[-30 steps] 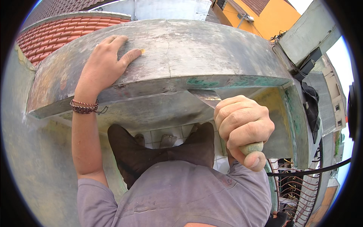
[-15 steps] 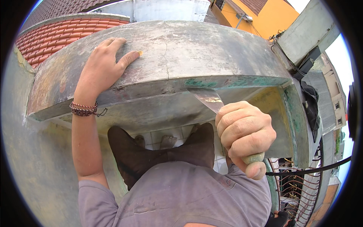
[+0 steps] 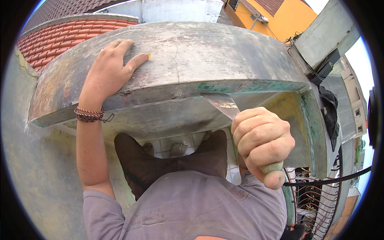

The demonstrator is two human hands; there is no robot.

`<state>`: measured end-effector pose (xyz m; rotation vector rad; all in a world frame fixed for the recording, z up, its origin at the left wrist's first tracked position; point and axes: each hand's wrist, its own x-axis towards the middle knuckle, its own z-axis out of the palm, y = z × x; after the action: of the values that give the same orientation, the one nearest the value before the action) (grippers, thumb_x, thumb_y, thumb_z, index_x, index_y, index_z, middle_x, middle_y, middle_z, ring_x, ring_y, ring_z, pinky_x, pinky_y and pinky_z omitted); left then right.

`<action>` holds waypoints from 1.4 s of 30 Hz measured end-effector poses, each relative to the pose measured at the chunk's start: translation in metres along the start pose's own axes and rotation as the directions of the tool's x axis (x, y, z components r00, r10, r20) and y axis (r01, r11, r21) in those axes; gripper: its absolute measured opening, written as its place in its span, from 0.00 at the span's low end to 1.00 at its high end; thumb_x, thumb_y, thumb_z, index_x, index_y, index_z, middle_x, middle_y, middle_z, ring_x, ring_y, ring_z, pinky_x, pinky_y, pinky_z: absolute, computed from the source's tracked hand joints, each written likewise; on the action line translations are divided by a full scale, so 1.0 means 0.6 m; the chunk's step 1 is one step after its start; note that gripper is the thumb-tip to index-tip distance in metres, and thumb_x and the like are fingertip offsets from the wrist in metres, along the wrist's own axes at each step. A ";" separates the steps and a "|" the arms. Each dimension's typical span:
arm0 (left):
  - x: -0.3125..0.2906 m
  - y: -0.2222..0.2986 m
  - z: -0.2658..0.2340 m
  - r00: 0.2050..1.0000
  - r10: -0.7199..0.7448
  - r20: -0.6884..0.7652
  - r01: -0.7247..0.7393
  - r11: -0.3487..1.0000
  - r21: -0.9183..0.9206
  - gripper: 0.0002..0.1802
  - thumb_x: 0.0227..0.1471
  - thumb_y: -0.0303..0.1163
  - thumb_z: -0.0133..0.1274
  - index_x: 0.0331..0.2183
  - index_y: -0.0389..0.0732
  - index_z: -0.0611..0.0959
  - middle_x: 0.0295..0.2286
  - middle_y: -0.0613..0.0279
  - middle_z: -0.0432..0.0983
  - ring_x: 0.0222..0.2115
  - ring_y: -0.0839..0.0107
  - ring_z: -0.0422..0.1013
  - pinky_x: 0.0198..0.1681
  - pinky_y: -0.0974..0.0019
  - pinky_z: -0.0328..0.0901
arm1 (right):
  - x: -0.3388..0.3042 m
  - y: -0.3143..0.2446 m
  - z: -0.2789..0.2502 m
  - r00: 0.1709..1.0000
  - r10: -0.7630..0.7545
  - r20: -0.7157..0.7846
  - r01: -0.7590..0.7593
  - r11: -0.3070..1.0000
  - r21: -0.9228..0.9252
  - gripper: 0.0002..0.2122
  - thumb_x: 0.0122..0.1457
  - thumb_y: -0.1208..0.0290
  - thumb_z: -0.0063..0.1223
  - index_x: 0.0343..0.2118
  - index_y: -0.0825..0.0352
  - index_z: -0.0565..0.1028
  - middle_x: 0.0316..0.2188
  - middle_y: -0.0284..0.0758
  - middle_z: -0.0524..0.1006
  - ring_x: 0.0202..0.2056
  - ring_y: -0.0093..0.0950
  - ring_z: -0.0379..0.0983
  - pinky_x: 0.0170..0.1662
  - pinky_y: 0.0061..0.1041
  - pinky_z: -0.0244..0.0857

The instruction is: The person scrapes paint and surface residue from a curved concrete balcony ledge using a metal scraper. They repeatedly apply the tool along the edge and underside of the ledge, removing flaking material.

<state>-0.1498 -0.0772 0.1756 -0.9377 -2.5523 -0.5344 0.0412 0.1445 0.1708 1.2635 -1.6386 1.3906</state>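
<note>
My right hand (image 3: pixel 264 142) is wrapped round the handle of a scraper (image 3: pixel 221 104), with the handle's end showing below my fingers. The wide metal blade points up and left, its edge at the near underside edge of a grey concrete ledge (image 3: pixel 224 48). Just above the blade, the ledge's front face has patches of green paint (image 3: pixel 212 87). My left hand (image 3: pixel 110 70) lies flat on top of the ledge at the left, fingers stretched and thumb apart, holding nothing. A braided bracelet (image 3: pixel 89 115) circles that wrist.
A thin crack (image 3: pixel 177 64) runs across the ledge top. Below is a tiled floor (image 3: pixel 166 145) where my feet stand. Metal railings (image 3: pixel 318 204) and a black cable (image 3: pixel 332 181) are at the right. Beyond the ledge lie red roof tiles (image 3: pixel 60 42); black cloth (image 3: pixel 329 116) hangs at far right.
My right hand and the scraper have shifted slightly to the right along the ledge's edge. My left hand stays in place.
</note>
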 end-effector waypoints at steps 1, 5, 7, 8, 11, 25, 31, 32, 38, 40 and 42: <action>0.001 0.001 0.000 1.000 0.000 0.005 0.000 1.000 -0.007 0.34 0.53 0.55 0.52 0.47 0.32 0.77 0.46 0.44 0.73 0.49 0.51 0.68 0.53 0.55 0.62 | 0.000 0.001 -0.001 1.000 0.023 0.019 -0.023 1.000 -0.015 0.19 0.58 0.56 0.48 0.19 0.68 0.70 0.12 0.30 0.66 0.10 0.22 0.58 0.13 0.22 0.49; 0.001 -0.001 -0.002 1.000 0.004 0.001 -0.004 1.000 -0.008 0.34 0.53 0.55 0.52 0.47 0.32 0.77 0.46 0.44 0.73 0.49 0.51 0.68 0.53 0.55 0.62 | -0.005 -0.007 -0.001 1.000 0.014 -0.011 -0.014 1.000 0.000 0.20 0.58 0.55 0.49 0.18 0.68 0.70 0.12 0.31 0.66 0.10 0.23 0.57 0.13 0.22 0.50; 0.002 0.003 -0.001 1.000 0.019 0.007 -0.019 1.000 -0.024 0.34 0.53 0.55 0.52 0.46 0.32 0.77 0.46 0.44 0.73 0.49 0.51 0.69 0.53 0.55 0.62 | -0.012 -0.006 -0.002 1.000 0.013 -0.018 -0.013 0.999 -0.031 0.20 0.58 0.55 0.49 0.18 0.68 0.70 0.11 0.31 0.65 0.09 0.23 0.57 0.13 0.22 0.50; 0.001 0.003 0.000 1.000 0.007 0.010 -0.006 1.000 -0.020 0.34 0.53 0.55 0.52 0.46 0.32 0.77 0.46 0.44 0.73 0.49 0.51 0.69 0.53 0.55 0.62 | -0.013 0.006 0.001 0.998 0.049 -0.033 -0.050 0.998 -0.038 0.20 0.58 0.55 0.49 0.18 0.68 0.70 0.11 0.31 0.65 0.09 0.23 0.57 0.13 0.22 0.50; 0.000 -0.001 0.000 1.000 -0.016 0.001 0.016 1.000 -0.011 0.34 0.53 0.55 0.52 0.46 0.32 0.77 0.46 0.44 0.73 0.49 0.51 0.69 0.53 0.55 0.63 | -0.013 0.007 0.001 0.999 0.014 -0.036 -0.015 1.000 -0.019 0.20 0.58 0.55 0.49 0.18 0.68 0.70 0.11 0.31 0.66 0.09 0.23 0.58 0.13 0.22 0.50; 0.005 -0.003 -0.003 0.999 -0.012 0.035 0.013 1.000 -0.019 0.35 0.53 0.56 0.51 0.47 0.32 0.77 0.46 0.46 0.73 0.49 0.53 0.69 0.52 0.56 0.63 | -0.023 -0.017 -0.017 0.998 -0.060 -0.029 0.061 0.998 0.013 0.20 0.59 0.55 0.48 0.19 0.67 0.70 0.12 0.30 0.66 0.10 0.23 0.59 0.13 0.22 0.50; 0.002 -0.001 -0.003 0.999 -0.019 0.037 0.019 1.000 -0.005 0.34 0.53 0.56 0.52 0.46 0.33 0.78 0.46 0.46 0.74 0.48 0.52 0.70 0.52 0.56 0.64 | -0.035 -0.002 -0.020 0.995 -0.079 -0.054 0.080 0.996 0.028 0.19 0.58 0.55 0.48 0.18 0.67 0.70 0.12 0.31 0.66 0.10 0.23 0.59 0.13 0.22 0.50; 0.001 0.000 -0.003 0.999 -0.021 0.042 0.021 1.000 0.000 0.34 0.53 0.56 0.52 0.46 0.33 0.78 0.46 0.46 0.74 0.48 0.52 0.70 0.52 0.56 0.64 | -0.036 -0.006 -0.021 0.996 -0.079 -0.035 0.080 0.996 0.031 0.20 0.58 0.55 0.48 0.19 0.68 0.70 0.12 0.31 0.66 0.10 0.23 0.58 0.13 0.22 0.50; 0.006 0.002 -0.003 0.999 -0.001 0.037 0.001 1.000 -0.012 0.33 0.53 0.55 0.52 0.45 0.33 0.79 0.45 0.46 0.75 0.47 0.52 0.70 0.51 0.56 0.64 | -0.045 0.010 -0.017 0.987 -0.009 -0.161 0.018 0.999 0.051 0.20 0.58 0.55 0.47 0.17 0.67 0.70 0.11 0.32 0.66 0.10 0.23 0.58 0.13 0.22 0.50; 0.006 0.001 -0.006 1.000 -0.006 0.029 0.006 1.000 -0.002 0.32 0.53 0.54 0.53 0.45 0.33 0.79 0.44 0.46 0.75 0.46 0.52 0.71 0.50 0.56 0.64 | -0.045 0.005 -0.017 0.990 -0.056 -0.131 0.064 0.997 0.051 0.20 0.58 0.55 0.48 0.17 0.67 0.70 0.11 0.32 0.65 0.09 0.23 0.58 0.13 0.22 0.50; 0.006 0.005 -0.006 0.999 -0.004 0.033 0.004 1.000 -0.012 0.32 0.53 0.54 0.53 0.45 0.32 0.79 0.44 0.46 0.75 0.46 0.52 0.71 0.50 0.57 0.65 | -0.045 -0.006 -0.016 0.991 -0.083 -0.106 0.087 0.996 0.029 0.20 0.58 0.54 0.48 0.18 0.67 0.70 0.11 0.32 0.65 0.09 0.23 0.58 0.13 0.22 0.50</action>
<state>-0.1496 -0.0748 0.1812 -0.9537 -2.5834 -0.5405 0.0523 0.1612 0.1499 1.2427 -1.4800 1.4130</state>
